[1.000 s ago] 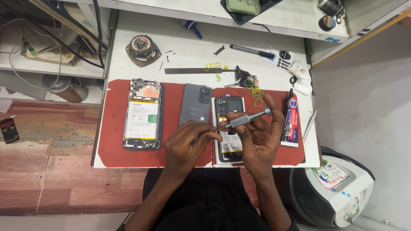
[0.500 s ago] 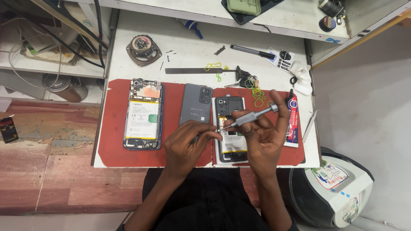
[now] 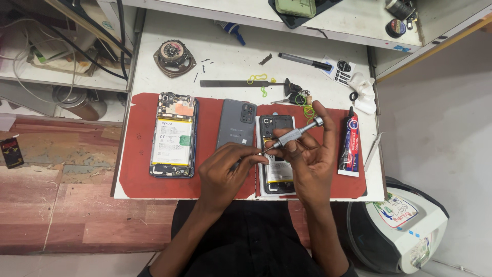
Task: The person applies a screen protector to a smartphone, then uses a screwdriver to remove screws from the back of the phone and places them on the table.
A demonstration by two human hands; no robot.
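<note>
Off to the left runs a worn wooden floor (image 3: 56, 205) of reddish planks, with a shelf (image 3: 46, 82) of tangled cables above it. The white tabletop (image 3: 230, 61) carries a red mat (image 3: 138, 169), and on it lies an opened phone (image 3: 172, 135) showing its battery with a white label. Next sits a grey back cover (image 3: 237, 123), face down. The left hand (image 3: 228, 172) is curled, fingertips pinched on something too small to make out — just beside a second opened phone (image 3: 277, 154). The right hand (image 3: 310, 161) is closed around a silver screwdriver (image 3: 294, 134), tip pointing toward the left fingers. Further right lies a black glue tube (image 3: 350, 143) with a red and blue label — then a white helmet (image 3: 405, 225) on the floor.
</note>
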